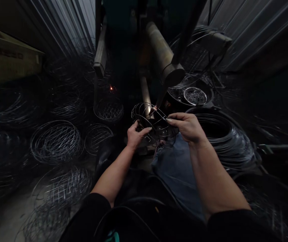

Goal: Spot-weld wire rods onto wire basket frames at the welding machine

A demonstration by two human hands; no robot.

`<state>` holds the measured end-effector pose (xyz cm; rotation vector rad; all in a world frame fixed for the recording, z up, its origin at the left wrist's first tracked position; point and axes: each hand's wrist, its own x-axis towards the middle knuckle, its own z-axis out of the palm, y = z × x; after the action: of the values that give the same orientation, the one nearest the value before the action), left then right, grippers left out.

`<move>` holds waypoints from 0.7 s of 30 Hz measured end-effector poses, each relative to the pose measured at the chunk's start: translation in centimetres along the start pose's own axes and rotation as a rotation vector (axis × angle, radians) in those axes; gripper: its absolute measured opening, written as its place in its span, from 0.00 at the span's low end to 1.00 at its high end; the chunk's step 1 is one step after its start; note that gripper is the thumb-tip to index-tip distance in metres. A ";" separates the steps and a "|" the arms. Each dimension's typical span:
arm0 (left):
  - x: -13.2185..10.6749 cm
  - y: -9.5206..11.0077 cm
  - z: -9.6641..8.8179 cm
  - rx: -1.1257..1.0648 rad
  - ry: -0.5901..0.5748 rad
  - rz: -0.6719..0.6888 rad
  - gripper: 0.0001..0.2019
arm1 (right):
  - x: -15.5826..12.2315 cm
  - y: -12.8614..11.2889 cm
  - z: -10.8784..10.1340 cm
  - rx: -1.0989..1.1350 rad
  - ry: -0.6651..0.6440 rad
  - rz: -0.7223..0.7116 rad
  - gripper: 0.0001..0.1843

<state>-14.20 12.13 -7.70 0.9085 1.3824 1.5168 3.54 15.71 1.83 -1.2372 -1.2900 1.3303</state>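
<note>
A round wire basket frame (167, 136) is held up between my hands, tilted against the machine's electrodes. My left hand (136, 136) grips its near left side, with thumb and fingers closed on the wire. On the right, my right hand (187, 126) pinches the rim or a wire at it between thumb and fingertips. The lower electrode bar (146, 92) reaches into the frame, and a thick upper cylinder (162, 52) slopes down above it. A small glow shows where the electrode tip meets the wire. Fine details of the frame are too dark to make out.
Stacks of round wire grids (56, 143) lie on the floor at left. A large coil of wire (224, 141) sits at right, behind it a dark tub (208, 94) holding a round metal dish (195, 96). A yellowish crate (10, 60) stands far left. A spark glows beyond the grids.
</note>
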 end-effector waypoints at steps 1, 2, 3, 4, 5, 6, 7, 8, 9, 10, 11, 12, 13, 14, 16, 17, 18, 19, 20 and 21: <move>-0.5 0.3 -0.2 0.000 -0.035 0.005 0.21 | -0.5 -0.2 0.0 -0.002 -0.012 -0.003 0.17; -1.0 0.5 -0.4 0.006 -0.063 0.013 0.20 | -1.0 -0.3 0.0 -0.005 -0.026 -0.002 0.18; -1.5 0.7 -0.6 0.012 -0.078 0.019 0.20 | -1.5 -0.5 -0.1 -0.011 -0.039 -0.003 0.18; -2.1 0.8 -0.8 0.013 -0.076 0.016 0.20 | -2.1 -0.6 -0.2 -0.022 -0.054 -0.008 0.18; -2.6 1.0 -1.0 0.020 -0.071 0.016 0.20 | -2.8 -0.7 -0.4 -0.038 -0.069 -0.017 0.18; -3.2 1.1 -1.2 0.034 -0.063 0.025 0.20 | -3.4 -0.7 -0.6 -0.058 -0.083 -0.026 0.17; -3.8 1.2 -1.4 0.056 -0.054 0.040 0.20 | -4.1 -0.7 -0.8 -0.076 -0.097 -0.032 0.16; -4.4 1.2 -1.7 0.083 -0.046 0.058 0.20 | -4.8 -0.7 -1.1 -0.093 -0.106 -0.031 0.15; -5.0 1.2 -1.9 0.107 -0.042 0.074 0.19 | -5.6 -0.5 -1.3 -0.106 -0.111 -0.021 0.15; -5.7 1.2 -2.1 0.123 -0.040 0.083 0.19 | -6.3 -0.3 -1.6 -0.114 -0.116 -0.004 0.15; -6.3 1.1 -2.4 0.128 -0.041 0.083 0.19 | -7.0 0.0 -1.8 -0.120 -0.121 0.009 0.15; -6.9 1.0 -2.6 0.123 -0.040 0.076 0.19 | -7.6 0.2 -1.9 -0.126 -0.128 0.011 0.14; -7.6 0.9 -2.8 0.110 -0.040 0.065 0.19 | -8.3 0.5 -2.0 -0.134 -0.140 0.003 0.14; -8.1 0.8 -3.0 0.091 -0.037 0.055 0.20 | -8.9 0.7 -2.0 -0.144 -0.152 -0.013 0.14; -9.2 0.7 -3.4 0.053 -0.028 0.047 0.22 | -10.1 1.1 -2.0 -0.162 -0.171 -0.052 0.13; -9.7 0.8 -3.6 0.037 -0.027 0.047 0.23 | -10.7 1.1 -2.0 -0.163 -0.176 -0.064 0.13; -10.2 0.8 -3.7 0.021 -0.025 0.047 0.25 | -11.2 1.1 -1.9 -0.159 -0.181 -0.070 0.14; -10.6 1.0 -3.9 0.008 -0.021 0.045 0.26 | -11.7 1.1 -1.9 -0.150 -0.188 -0.076 0.14; -11.0 1.2 -4.0 -0.004 -0.015 0.046 0.28 | -12.2 0.9 -1.9 -0.137 -0.197 -0.082 0.14; -11.4 1.4 -4.1 -0.015 -0.008 0.050 0.29 | -12.7 0.8 -1.9 -0.126 -0.203 -0.087 0.15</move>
<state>-14.12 0.00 -6.36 0.9448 1.3501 1.5571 6.92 3.31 2.07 -1.1385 -1.5736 1.3554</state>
